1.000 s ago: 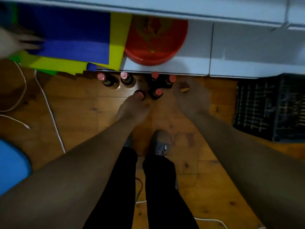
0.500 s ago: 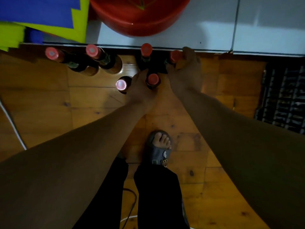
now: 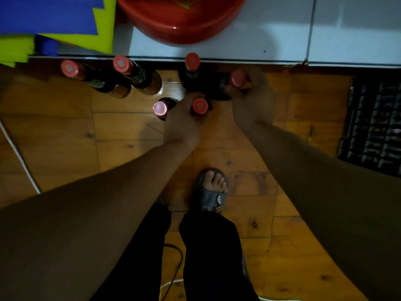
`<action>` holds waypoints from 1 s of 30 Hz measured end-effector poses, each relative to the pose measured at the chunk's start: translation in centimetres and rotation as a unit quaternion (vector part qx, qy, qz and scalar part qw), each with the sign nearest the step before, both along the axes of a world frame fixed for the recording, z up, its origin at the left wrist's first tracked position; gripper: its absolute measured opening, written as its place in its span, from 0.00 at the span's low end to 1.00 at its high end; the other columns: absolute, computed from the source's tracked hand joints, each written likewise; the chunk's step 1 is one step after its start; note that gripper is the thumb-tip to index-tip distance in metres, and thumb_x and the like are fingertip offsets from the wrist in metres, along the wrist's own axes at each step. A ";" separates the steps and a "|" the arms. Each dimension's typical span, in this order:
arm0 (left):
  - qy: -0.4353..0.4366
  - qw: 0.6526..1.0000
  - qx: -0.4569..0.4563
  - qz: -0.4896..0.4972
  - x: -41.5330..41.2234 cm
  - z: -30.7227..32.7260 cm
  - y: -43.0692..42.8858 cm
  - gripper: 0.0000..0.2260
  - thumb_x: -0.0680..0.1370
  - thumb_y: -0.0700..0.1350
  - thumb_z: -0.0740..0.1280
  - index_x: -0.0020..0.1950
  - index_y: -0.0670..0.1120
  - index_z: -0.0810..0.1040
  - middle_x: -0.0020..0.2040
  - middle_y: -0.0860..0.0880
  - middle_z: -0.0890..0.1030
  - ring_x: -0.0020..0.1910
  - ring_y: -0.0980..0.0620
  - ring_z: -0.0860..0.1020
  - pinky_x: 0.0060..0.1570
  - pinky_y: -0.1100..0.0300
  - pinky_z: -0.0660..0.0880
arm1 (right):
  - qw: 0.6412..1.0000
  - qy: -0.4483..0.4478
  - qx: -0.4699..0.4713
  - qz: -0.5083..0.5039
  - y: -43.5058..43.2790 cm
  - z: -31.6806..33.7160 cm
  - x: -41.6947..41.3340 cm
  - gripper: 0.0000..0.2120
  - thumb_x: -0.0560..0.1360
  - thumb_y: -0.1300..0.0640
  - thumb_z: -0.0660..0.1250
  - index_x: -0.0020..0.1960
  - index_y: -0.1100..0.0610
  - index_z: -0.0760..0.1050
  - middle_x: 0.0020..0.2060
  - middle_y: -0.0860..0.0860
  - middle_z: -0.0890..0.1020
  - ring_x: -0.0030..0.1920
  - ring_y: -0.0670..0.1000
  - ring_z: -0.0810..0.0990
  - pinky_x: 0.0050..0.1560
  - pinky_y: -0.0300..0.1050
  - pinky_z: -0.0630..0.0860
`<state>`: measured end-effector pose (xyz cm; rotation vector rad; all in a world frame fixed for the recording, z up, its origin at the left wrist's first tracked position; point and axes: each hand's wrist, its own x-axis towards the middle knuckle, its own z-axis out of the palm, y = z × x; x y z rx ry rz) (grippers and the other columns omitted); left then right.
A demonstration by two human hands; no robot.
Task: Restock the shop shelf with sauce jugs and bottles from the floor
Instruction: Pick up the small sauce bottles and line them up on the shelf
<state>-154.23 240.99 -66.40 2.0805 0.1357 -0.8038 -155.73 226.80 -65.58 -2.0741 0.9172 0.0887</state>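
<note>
Head view: left hand [image 3: 182, 122] and right hand [image 3: 249, 98] each clasp a half-hidden bottle neck.

Seen from above, both bare arms reach straight down and forward, forearms converging toward the middle of the view. The left hand [image 3: 184, 121] is lower in the frame, its fingers curled around the neck of a dark bottle with a red cap [image 3: 200, 106]. The right hand [image 3: 251, 98] is slightly farther forward and to the right, fingers wrapped around the neck of a second red-capped bottle [image 3: 237, 79]. Below the arms, two legs in black trousers show, and one foot in a grey open-toed sandal [image 3: 211, 192].
</note>
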 end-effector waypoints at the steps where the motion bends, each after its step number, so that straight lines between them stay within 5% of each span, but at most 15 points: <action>1: -0.006 1.000 -0.002 -0.007 0.0 1.0 0.2 0.17 0.75 0.45 0.71 0.63 0.50 0.77 0.59 0.52 0.80 0.61 0.52 0.76 0.63 0.59 0.71 | 1.000 -0.003 -0.001 0.004 0.0 1.1 -0.2 0.13 0.72 0.59 0.71 0.56 0.55 0.76 0.51 0.48 0.77 0.51 0.46 0.74 0.49 0.42 0.71; 11: -0.040 0.999 -0.010 -0.022 0.6 17.9 1.4 0.14 0.74 0.46 0.71 0.58 0.55 0.79 0.56 0.53 0.82 0.57 0.55 0.77 0.57 0.63 0.71 | 1.000 0.006 -0.004 0.023 0.5 18.5 -1.8 0.14 0.74 0.57 0.71 0.59 0.53 0.75 0.53 0.48 0.78 0.50 0.45 0.73 0.48 0.36 0.69; 14: -0.073 0.997 -0.013 -0.035 1.1 24.2 1.7 0.11 0.73 0.47 0.71 0.55 0.56 0.80 0.53 0.52 0.83 0.53 0.51 0.79 0.55 0.56 0.75 | 1.000 -0.004 0.001 0.031 0.8 24.8 -1.9 0.12 0.74 0.56 0.70 0.57 0.52 0.75 0.51 0.47 0.78 0.49 0.44 0.72 0.44 0.29 0.67; 18: -0.113 0.992 -0.015 -0.056 1.8 32.6 2.2 0.11 0.72 0.48 0.70 0.54 0.53 0.80 0.50 0.54 0.83 0.51 0.53 0.79 0.55 0.57 0.75 | 0.998 -0.037 -0.030 0.046 1.2 32.8 -2.0 0.12 0.74 0.55 0.71 0.56 0.52 0.75 0.53 0.49 0.79 0.51 0.49 0.76 0.53 0.44 0.73; 21: -0.151 0.987 -0.011 -0.049 2.3 39.3 2.6 0.13 0.70 0.51 0.70 0.54 0.53 0.81 0.50 0.50 0.84 0.51 0.49 0.80 0.53 0.53 0.76 | 0.997 -0.058 -0.031 0.044 1.7 39.6 -2.0 0.11 0.74 0.55 0.70 0.56 0.52 0.75 0.54 0.49 0.79 0.50 0.48 0.75 0.51 0.41 0.70; 26: -0.221 0.973 -0.013 -0.059 3.6 50.3 3.2 0.11 0.68 0.51 0.72 0.48 0.51 0.82 0.41 0.49 0.84 0.44 0.47 0.82 0.45 0.54 0.78 | 0.991 -0.096 -0.065 0.063 1.8 50.1 -1.7 0.11 0.72 0.52 0.69 0.54 0.50 0.75 0.51 0.51 0.80 0.50 0.54 0.78 0.53 0.53 0.76; 30: -0.248 0.967 -0.037 -0.050 4.9 58.0 3.7 0.10 0.66 0.51 0.70 0.45 0.50 0.82 0.40 0.51 0.83 0.42 0.49 0.80 0.44 0.50 0.78 | 0.984 -0.141 -0.075 0.076 1.4 57.8 -1.5 0.10 0.72 0.51 0.70 0.52 0.48 0.76 0.48 0.48 0.80 0.41 0.48 0.78 0.49 0.53 0.78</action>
